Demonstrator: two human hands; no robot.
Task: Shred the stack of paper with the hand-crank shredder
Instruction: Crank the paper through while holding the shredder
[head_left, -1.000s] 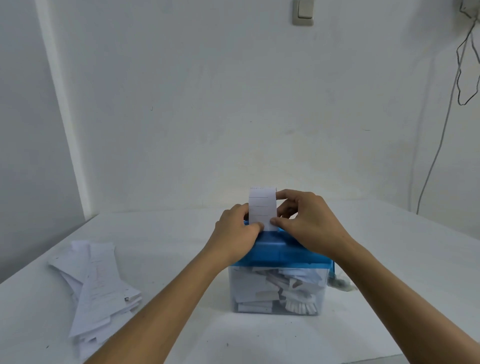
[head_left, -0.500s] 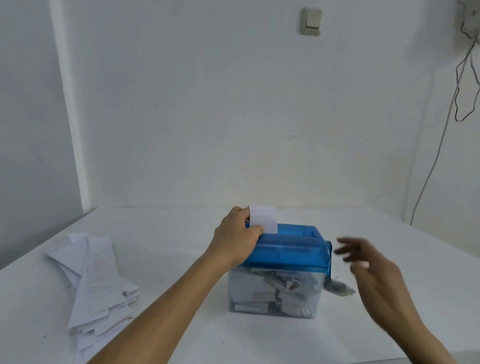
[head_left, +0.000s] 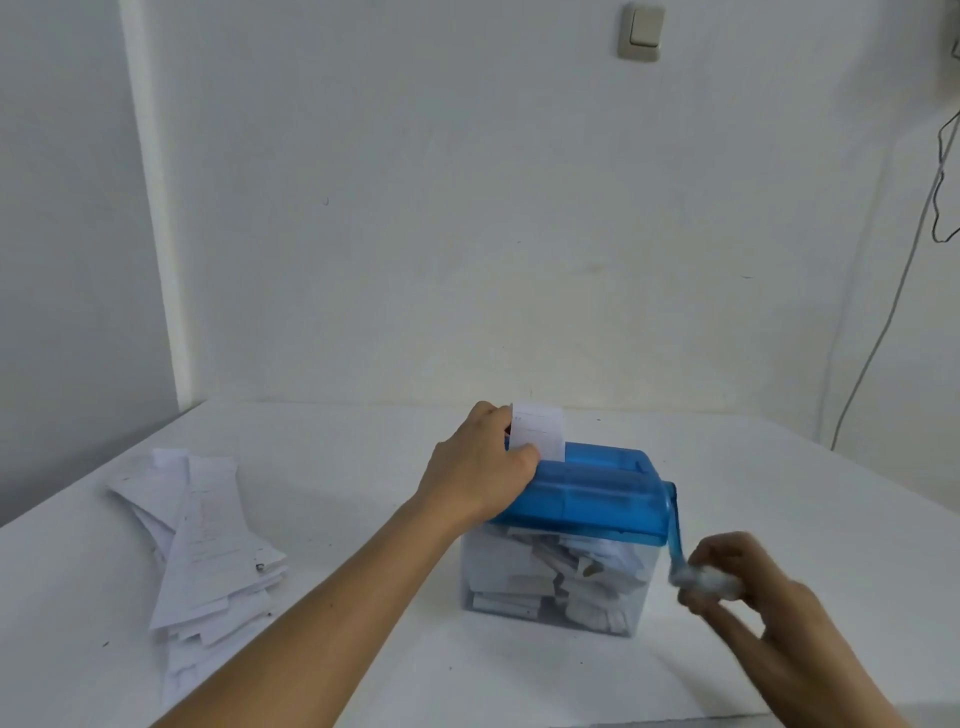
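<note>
Atop shredder, left hand pinches paper; right hand grips crank.

I can read no text from my feed. The slip standing in the shredder carries faint ruled lines and tiny marks too blurred to make out. The top sheet of the paper stack shows pale reddish print I cannot decipher.

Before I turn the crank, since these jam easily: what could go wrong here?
The left hand pinches the paper slip right at the blue shredder lid, so it may near the cutters. The clear bin is crowded with shreds, which could back up. The right hand holds the crank knob low; a hard pull might tip it.
</note>
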